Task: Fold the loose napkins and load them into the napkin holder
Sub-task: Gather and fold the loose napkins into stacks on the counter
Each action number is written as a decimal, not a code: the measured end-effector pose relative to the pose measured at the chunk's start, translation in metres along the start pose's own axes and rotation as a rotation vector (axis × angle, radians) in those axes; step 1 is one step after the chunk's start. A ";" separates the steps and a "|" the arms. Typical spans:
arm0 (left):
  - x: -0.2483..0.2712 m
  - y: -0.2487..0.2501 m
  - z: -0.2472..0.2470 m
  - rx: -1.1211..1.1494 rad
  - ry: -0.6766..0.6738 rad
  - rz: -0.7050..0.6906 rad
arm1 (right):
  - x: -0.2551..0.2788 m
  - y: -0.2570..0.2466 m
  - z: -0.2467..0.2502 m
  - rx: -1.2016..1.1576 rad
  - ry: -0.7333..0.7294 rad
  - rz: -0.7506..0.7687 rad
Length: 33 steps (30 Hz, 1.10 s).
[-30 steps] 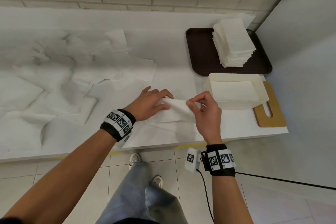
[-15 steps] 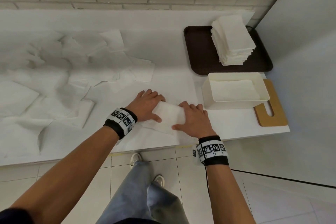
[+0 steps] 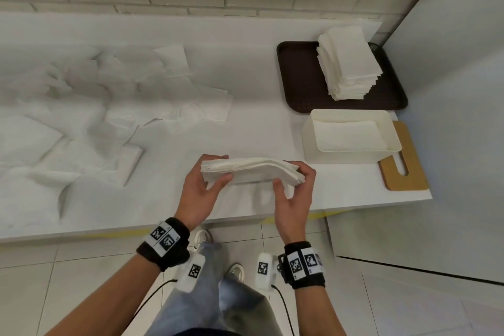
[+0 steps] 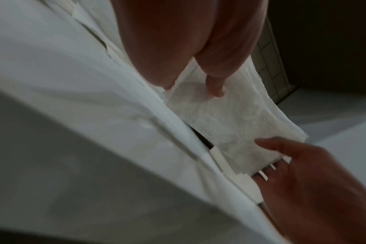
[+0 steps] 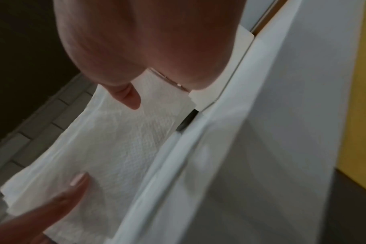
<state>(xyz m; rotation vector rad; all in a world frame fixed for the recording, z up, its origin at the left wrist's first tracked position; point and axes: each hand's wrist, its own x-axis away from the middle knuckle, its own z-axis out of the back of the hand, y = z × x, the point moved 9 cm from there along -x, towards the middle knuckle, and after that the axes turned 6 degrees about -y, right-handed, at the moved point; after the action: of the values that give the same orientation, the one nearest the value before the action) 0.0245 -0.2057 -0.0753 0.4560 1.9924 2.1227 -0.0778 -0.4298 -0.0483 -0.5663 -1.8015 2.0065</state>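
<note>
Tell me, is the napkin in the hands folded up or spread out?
Folded. The napkin is a compact layered rectangle, held at its ends.

From the raised folded napkin bundle (image 3: 252,170), the way toward 2 o'clock lies over bare counter (image 3: 261,131) to the napkin holder (image 3: 351,154), whose near wall stands just beside the right hand (image 3: 296,194). At 10 o'clock loose napkins (image 3: 90,117) cover the surface. At 1 o'clock the tray (image 3: 298,82) bears a tall napkin stack (image 3: 349,63).
</note>
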 end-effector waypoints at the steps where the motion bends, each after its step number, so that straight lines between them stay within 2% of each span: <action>1: 0.003 -0.009 -0.002 -0.037 0.010 0.010 | 0.002 0.008 -0.001 0.035 0.004 -0.032; 3: 0.007 -0.023 -0.006 -0.092 0.019 0.026 | 0.004 0.021 -0.003 0.101 0.004 -0.073; 8: 0.013 -0.020 -0.006 -0.111 0.063 0.013 | 0.004 0.014 0.000 0.105 0.007 -0.022; 14: 0.012 -0.028 -0.021 -0.212 0.016 0.056 | -0.002 0.041 -0.005 0.177 -0.081 -0.147; 17: 0.008 -0.019 -0.023 -0.174 0.066 0.080 | -0.005 0.037 -0.001 0.191 -0.107 -0.159; 19: 0.002 0.002 -0.027 -0.162 0.068 0.073 | -0.014 0.018 0.018 0.207 -0.093 -0.141; 21: -0.010 0.036 -0.041 -0.154 0.019 0.026 | -0.032 -0.018 0.049 0.218 -0.051 -0.057; 24: -0.039 0.087 -0.076 -0.149 -0.051 -0.059 | -0.068 -0.078 0.101 0.293 0.058 0.059; 26: -0.065 0.112 -0.105 -0.199 -0.079 -0.101 | -0.093 -0.100 0.135 0.332 0.145 0.079; 29: -0.102 0.122 -0.152 -0.372 -0.107 -0.106 | -0.124 -0.105 0.175 0.435 0.221 0.053; 33: -0.125 0.102 -0.208 -0.540 -0.193 -0.098 | -0.159 -0.067 0.196 0.719 0.144 -0.078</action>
<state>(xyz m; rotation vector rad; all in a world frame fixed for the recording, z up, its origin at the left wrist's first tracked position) 0.0748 -0.4506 0.0051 0.4330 1.2413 2.3258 -0.0474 -0.6722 0.0433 -0.3852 -0.8971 2.2852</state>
